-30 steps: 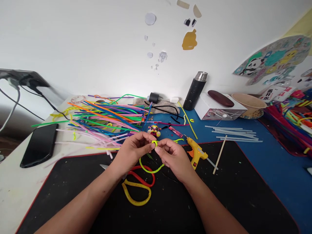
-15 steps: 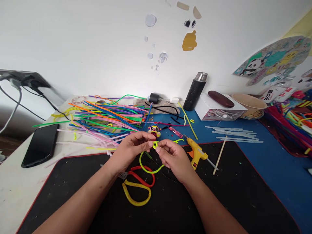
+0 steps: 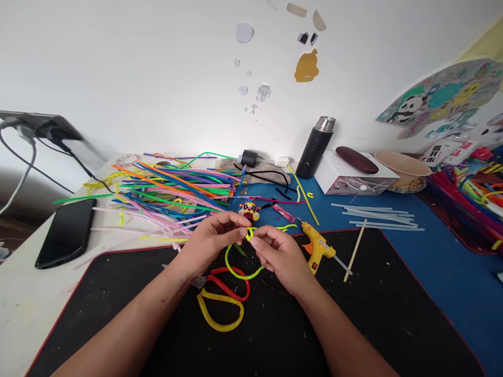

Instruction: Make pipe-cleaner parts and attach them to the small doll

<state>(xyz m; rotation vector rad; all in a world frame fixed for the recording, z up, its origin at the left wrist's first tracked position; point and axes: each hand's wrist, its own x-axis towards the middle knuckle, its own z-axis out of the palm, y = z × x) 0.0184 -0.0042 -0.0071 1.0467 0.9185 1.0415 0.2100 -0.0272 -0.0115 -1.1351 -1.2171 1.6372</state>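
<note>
My left hand [image 3: 214, 241] and my right hand [image 3: 280, 254] meet above the black mat [image 3: 118, 293], both pinched on a lime-green pipe cleaner [image 3: 236, 269]. Between the fingertips it is curled into a small coil, and its tail hangs down in a loop. Under the hands lie scissors [image 3: 222, 298] with red and yellow handles. A small figurine [image 3: 249, 209] stands just beyond my fingers. A yellow glue gun [image 3: 317, 247] rests to the right of my right hand.
A heap of coloured pipe cleaners [image 3: 173, 191] spreads at the back left, with a black phone [image 3: 65, 233] beside it. A black flask [image 3: 314, 147], white box [image 3: 353, 178], bowl [image 3: 403, 167], glue sticks [image 3: 377, 214] and wooden stick [image 3: 354, 250] sit right. More pipe cleaners [image 3: 471, 193] lie far right.
The hands have stayed in place; the fingers have shifted slightly on the small green coil. Nothing else has moved.
</note>
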